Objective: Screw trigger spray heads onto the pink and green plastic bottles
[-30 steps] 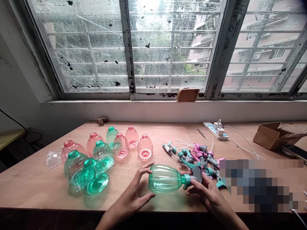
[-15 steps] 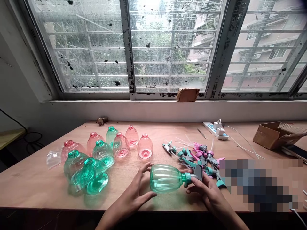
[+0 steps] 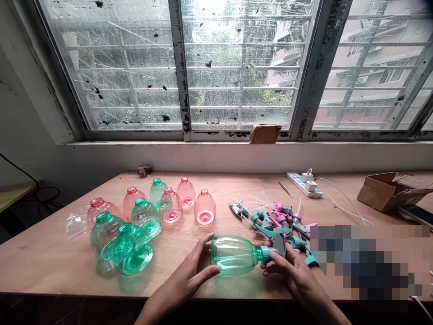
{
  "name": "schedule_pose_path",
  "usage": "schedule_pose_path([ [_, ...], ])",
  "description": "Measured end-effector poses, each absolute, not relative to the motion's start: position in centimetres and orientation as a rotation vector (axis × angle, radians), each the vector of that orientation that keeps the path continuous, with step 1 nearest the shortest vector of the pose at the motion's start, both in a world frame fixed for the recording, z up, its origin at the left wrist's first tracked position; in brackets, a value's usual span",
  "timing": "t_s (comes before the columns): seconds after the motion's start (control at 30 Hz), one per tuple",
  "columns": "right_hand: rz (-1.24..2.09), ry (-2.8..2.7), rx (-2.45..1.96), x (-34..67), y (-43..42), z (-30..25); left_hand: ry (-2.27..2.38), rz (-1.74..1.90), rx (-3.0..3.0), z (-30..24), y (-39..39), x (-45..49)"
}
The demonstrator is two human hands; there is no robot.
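Observation:
A clear green spray bottle lies on its side in the air between my hands, its base to the left. The grey and teal spray head sits on its neck. My left hand is closed around the base end, thumb on the near side and fingers behind. My right hand grips the spray head and collar, with some fingertips hidden behind it. Just beyond my right hand lies a heap of loose teal, pink and grey spray heads with thin white tubes.
Several open green bottles and pink bottles stand at the left beside a clear plastic bag. A power strip and a cardboard box are at the back right. A blurred patch covers the right front.
The bottle's base end has dipped slightly and rolled a little. My left thumb and fingers have closed in on the base. My right hand stays at the spray head.

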State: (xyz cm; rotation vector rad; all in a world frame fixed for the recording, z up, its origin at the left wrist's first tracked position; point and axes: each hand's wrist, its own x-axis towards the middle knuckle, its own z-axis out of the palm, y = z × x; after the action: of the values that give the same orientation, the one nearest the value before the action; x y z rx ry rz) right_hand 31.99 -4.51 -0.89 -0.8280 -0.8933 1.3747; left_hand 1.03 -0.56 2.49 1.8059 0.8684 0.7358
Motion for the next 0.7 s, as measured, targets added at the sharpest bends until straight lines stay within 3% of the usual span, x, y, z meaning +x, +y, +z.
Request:
schedule_pose_path([
  [0.43,1.375,-0.949,-0.827,31.54,-4.75,0.03,0.833,0.8,1.972,2.45,-0.96,1.31],
  [0.7,1.357,-0.901,-0.845,31.48,-4.82,-0.02,0.933,0.803,1.779,2.94,-0.14,1.3],
])
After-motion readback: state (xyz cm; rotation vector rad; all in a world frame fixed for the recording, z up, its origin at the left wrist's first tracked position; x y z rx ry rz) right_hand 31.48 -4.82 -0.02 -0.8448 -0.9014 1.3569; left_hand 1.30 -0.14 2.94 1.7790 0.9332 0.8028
